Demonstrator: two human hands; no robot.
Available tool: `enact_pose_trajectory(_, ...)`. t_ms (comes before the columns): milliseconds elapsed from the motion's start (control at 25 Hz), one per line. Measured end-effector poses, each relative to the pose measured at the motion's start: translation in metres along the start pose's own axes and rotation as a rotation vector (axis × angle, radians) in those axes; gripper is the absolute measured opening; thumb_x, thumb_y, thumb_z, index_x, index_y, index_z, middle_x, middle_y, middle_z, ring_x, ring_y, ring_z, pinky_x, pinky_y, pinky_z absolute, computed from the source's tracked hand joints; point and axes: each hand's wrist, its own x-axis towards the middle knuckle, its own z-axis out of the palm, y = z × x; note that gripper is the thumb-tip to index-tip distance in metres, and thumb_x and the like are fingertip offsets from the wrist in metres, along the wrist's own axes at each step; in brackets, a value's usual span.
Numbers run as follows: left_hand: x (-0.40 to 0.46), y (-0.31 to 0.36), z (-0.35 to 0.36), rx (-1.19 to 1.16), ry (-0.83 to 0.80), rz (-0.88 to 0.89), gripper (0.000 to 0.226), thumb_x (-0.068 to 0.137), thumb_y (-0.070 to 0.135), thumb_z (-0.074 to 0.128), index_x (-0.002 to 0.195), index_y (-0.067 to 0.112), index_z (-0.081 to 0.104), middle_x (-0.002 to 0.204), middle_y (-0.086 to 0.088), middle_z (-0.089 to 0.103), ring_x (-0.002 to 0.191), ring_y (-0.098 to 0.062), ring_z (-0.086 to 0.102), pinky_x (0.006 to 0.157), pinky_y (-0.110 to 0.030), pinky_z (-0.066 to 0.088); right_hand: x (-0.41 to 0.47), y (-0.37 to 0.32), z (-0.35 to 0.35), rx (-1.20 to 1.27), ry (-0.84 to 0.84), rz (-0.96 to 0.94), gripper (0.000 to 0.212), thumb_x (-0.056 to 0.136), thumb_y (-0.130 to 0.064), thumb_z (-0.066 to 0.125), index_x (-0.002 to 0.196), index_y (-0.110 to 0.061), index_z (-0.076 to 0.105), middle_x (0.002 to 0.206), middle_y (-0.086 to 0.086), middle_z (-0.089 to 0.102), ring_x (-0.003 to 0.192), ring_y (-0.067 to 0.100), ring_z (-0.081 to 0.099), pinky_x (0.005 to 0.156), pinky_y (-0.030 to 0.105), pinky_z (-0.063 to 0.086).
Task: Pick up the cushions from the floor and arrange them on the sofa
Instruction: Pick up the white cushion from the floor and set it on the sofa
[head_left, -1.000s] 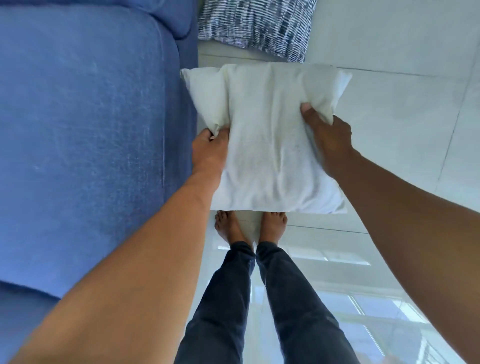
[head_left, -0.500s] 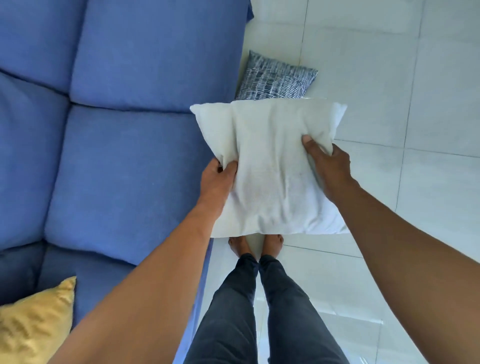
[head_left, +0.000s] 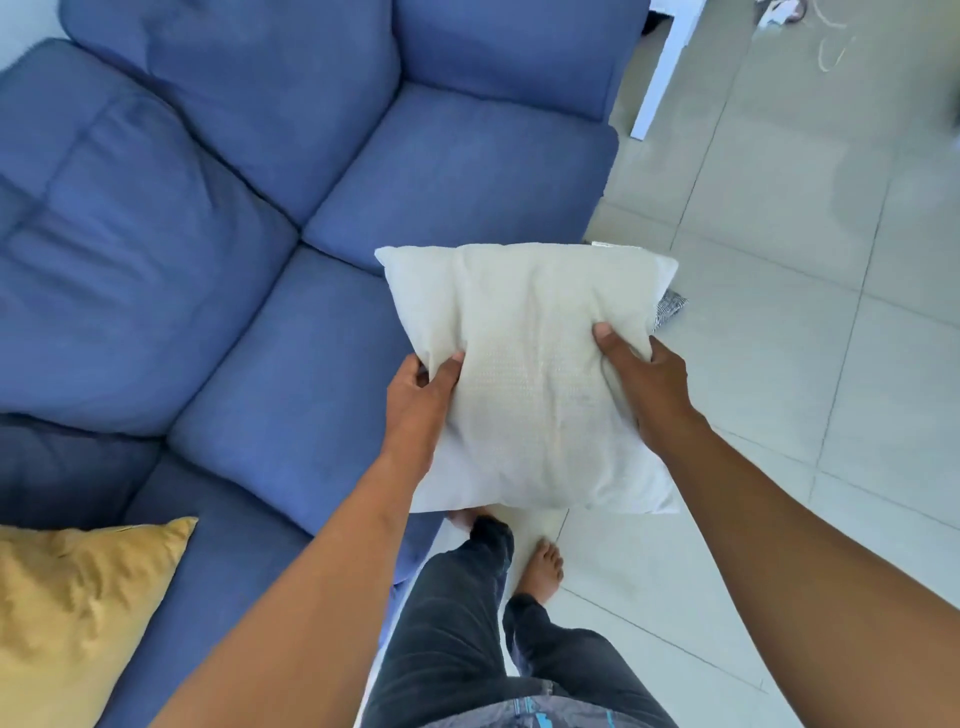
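Cushion height has changed: the white cushion (head_left: 530, 374) now hangs in the air over the front edge of the blue sofa (head_left: 218, 218), with more of the seat showing than a second ago. Left hand (head_left: 418, 410) and right hand (head_left: 649, 389) each keep a closed grip on its sides. Behind it, the patterned cushion (head_left: 670, 306) remains on the floor (head_left: 779, 322), while a yellow cushion (head_left: 78, 608) already rests on the sofa.

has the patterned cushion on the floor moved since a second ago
Cannot tell. The white cushion now hides nearly all of the patterned cushion; its visible corner lies on the floor off the sofa, as earlier. The camera shifted.
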Motion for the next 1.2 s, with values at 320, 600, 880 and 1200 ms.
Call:
enact_pose_trajectory(320,0.058,0.025,-0.131,-0.152,0.264,-0.043,0.033,0.093,0.039,0.077,0.116,0.017,0.068,0.103,0.005,0.077,0.089,-0.008,0.071,0.077,-0.023,0.057,0.028,-0.057,0.181,-0.205,-0.286,-0.091,0.045,0.069,-0.060,0.089,0.098,-0.027,0.080,0.103,-0.010,0.082,0.102,0.011,0.077,0.103,0.043,0.059)
enact_pose_trajectory(600,0.087,0.029,-0.239,-0.247,0.481,-0.095,0.037,0.089,0.031,0.082,0.117,0.014,0.066,0.106,0.002,0.080,0.094,-0.015,0.076,0.075,-0.026,0.058,0.026,-0.097,0.330,-0.338,-0.576,-0.096,0.042,0.074,-0.055,0.089,0.102,-0.026,0.079,0.099,-0.010,0.083,0.097,0.017,0.079,0.091,0.039,0.062)
enact_pose_trajectory(880,0.112,0.005,-0.300,-0.269,0.668,-0.168,0.025,0.088,0.025,0.078,0.112,0.022,0.072,0.108,-0.002,0.081,0.106,-0.027,0.076,0.096,-0.051,0.062,0.040,-0.108,0.437,-0.504,-0.722,-0.157,0.020,0.089,-0.035,0.081,0.096,-0.018,0.076,0.092,-0.001,0.078,0.086,0.020,0.073,0.079,0.037,0.059)
enact_pose_trajectory(1200,0.178,-0.011,-0.348,-0.186,0.934,-0.152,0.025,0.082,0.031,0.074,0.101,0.014,0.071,0.106,-0.017,0.077,0.105,-0.038,0.073,0.097,-0.058,0.059,0.086,-0.107,0.549,-0.543,-0.832,-0.220,0.033,0.094,-0.023,0.075,0.071,-0.013,0.055,0.069,-0.002,0.051,0.068,0.014,0.051,0.069,0.030,0.046)
